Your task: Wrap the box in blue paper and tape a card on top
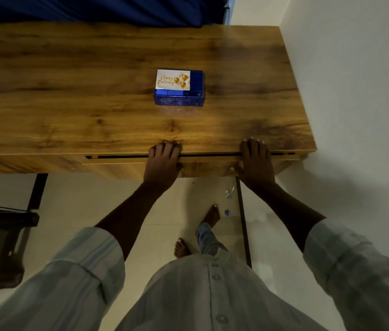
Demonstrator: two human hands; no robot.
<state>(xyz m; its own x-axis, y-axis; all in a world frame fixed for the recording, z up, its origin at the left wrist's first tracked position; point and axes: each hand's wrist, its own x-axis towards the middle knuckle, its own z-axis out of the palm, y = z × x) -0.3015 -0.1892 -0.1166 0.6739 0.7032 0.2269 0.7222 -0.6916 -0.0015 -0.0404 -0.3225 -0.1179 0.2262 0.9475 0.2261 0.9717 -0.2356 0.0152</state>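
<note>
Box point(178, 93) lies flat, long axis left-right, card point(172, 79) facing up.

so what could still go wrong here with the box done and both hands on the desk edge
1. The card covers only the left part of the box top; no tape is visible from here, so it might lift or slide off.
2. The left hand and right hand rest across the drawer gap; shutting it could pinch fingers.
3. Scraps lie on the floor near bare feet, possibly a slip hazard.
</note>
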